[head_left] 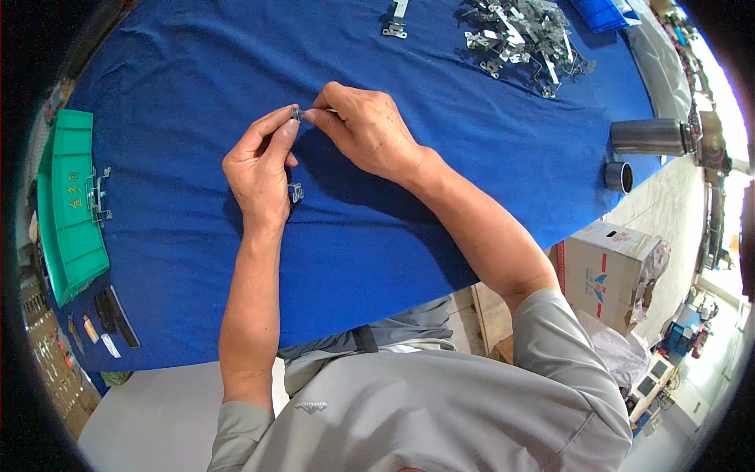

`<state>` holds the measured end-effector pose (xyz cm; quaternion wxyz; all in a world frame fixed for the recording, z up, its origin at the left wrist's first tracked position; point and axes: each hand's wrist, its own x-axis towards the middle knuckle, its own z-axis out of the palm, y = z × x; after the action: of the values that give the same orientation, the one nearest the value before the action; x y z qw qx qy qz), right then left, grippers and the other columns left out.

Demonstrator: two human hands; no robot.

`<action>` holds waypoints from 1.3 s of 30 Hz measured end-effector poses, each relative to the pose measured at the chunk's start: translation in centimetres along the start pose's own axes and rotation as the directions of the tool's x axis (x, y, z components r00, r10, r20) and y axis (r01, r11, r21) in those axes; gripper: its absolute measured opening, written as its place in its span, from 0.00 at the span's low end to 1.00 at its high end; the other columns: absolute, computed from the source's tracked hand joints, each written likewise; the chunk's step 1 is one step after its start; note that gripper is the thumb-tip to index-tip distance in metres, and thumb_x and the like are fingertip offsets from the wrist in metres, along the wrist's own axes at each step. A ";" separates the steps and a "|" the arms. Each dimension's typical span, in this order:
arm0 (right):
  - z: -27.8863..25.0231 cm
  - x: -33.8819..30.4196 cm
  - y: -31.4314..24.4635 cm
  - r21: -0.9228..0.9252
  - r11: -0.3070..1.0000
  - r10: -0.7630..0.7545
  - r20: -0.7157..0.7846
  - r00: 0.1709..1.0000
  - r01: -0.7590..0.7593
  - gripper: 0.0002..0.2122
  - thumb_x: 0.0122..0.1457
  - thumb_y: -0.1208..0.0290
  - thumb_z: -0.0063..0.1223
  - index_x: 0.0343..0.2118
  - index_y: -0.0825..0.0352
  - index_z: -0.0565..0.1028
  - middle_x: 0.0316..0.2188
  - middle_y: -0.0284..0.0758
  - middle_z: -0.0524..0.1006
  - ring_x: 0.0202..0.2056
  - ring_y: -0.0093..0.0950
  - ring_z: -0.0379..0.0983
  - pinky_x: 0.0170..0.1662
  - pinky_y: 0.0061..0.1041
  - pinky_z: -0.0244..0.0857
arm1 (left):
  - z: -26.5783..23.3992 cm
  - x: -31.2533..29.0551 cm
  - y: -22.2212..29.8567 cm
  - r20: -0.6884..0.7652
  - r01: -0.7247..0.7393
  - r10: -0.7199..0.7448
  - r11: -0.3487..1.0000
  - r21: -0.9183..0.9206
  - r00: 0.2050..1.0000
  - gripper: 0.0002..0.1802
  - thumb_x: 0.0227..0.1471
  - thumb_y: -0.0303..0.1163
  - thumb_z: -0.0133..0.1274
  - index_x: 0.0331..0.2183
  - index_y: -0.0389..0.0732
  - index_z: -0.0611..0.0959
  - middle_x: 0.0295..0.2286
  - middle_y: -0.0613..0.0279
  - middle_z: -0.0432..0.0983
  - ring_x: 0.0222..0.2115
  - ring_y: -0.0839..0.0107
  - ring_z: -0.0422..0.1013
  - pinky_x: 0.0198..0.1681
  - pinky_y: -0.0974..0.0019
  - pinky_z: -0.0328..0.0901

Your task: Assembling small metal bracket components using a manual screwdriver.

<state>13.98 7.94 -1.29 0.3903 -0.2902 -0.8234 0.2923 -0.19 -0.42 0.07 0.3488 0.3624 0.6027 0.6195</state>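
Over the blue cloth, my left hand (259, 161) is closed, with thumb and fingers pinching a small metal bracket (296, 114). Just right of it, my right hand (368, 132) pinches a thin metal rod (308, 114) whose end meets the bracket; whether it sits inside cannot be made out. A grey metal end piece (296, 193) shows beside my left wrist; my hand hides whether it belongs to the same bracket. Farther off lies a single metal bracket (395, 23), and to its right a heap of metal brackets (519, 39).
A green bin (75, 204) stands at the left, a wire bracket (97, 195) beside it. Small tools (110, 315) lie at the near left corner. At the right edge are a dark flask (649, 136) and its cup (618, 177). A carton (605, 271) stands below; a blue tray (602, 14) is far right.
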 end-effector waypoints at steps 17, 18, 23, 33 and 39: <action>-0.3 -0.1 -0.2 -0.188 0.982 0.041 0.080 0.996 -0.025 0.10 0.62 0.68 0.56 0.28 0.69 0.71 0.19 0.42 0.75 0.21 0.40 0.74 0.24 0.36 0.65 | 0.1 0.0 -0.3 0.002 -0.015 0.015 1.000 0.002 1.000 0.10 0.53 0.22 0.60 0.40 0.34 0.86 0.33 0.63 0.82 0.22 0.84 0.67 0.24 0.80 0.62; -0.3 0.0 -0.2 -0.193 0.980 0.057 0.076 0.995 -0.041 0.10 0.62 0.68 0.56 0.28 0.69 0.71 0.19 0.42 0.74 0.21 0.40 0.73 0.24 0.36 0.64 | 0.1 0.0 -0.2 0.001 -0.020 0.020 1.000 0.000 1.000 0.10 0.53 0.22 0.60 0.39 0.34 0.86 0.33 0.63 0.82 0.22 0.84 0.67 0.23 0.80 0.62; 0.2 -0.1 0.0 -0.001 0.999 -0.036 -0.088 0.996 0.036 0.11 0.62 0.68 0.55 0.26 0.69 0.71 0.16 0.42 0.72 0.19 0.41 0.72 0.23 0.36 0.63 | 0.0 0.1 -0.5 -0.004 -0.004 0.004 0.999 -0.052 1.000 0.10 0.53 0.22 0.60 0.39 0.34 0.86 0.32 0.63 0.82 0.23 0.84 0.68 0.23 0.80 0.62; 0.1 0.0 -0.3 0.002 1.000 0.003 -0.050 0.999 -0.003 0.13 0.62 0.64 0.52 0.26 0.69 0.71 0.19 0.44 0.75 0.23 0.47 0.75 0.26 0.44 0.67 | 0.0 0.1 -0.4 -0.003 0.006 -0.006 0.999 -0.042 1.000 0.10 0.53 0.22 0.60 0.40 0.35 0.86 0.32 0.63 0.82 0.22 0.83 0.68 0.24 0.79 0.62; -0.4 0.1 -0.3 -0.223 0.973 0.090 0.120 0.989 -0.061 0.09 0.61 0.69 0.57 0.30 0.70 0.73 0.21 0.42 0.76 0.22 0.39 0.75 0.26 0.35 0.66 | 0.1 0.1 -0.4 0.000 -0.027 0.027 1.000 -0.001 1.000 0.10 0.53 0.22 0.60 0.40 0.35 0.86 0.32 0.63 0.82 0.22 0.83 0.67 0.23 0.80 0.61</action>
<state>14.24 7.89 -0.81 0.2903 -0.3429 -0.8624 0.2331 -0.16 -0.27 -0.29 0.3405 0.3705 0.5974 0.6244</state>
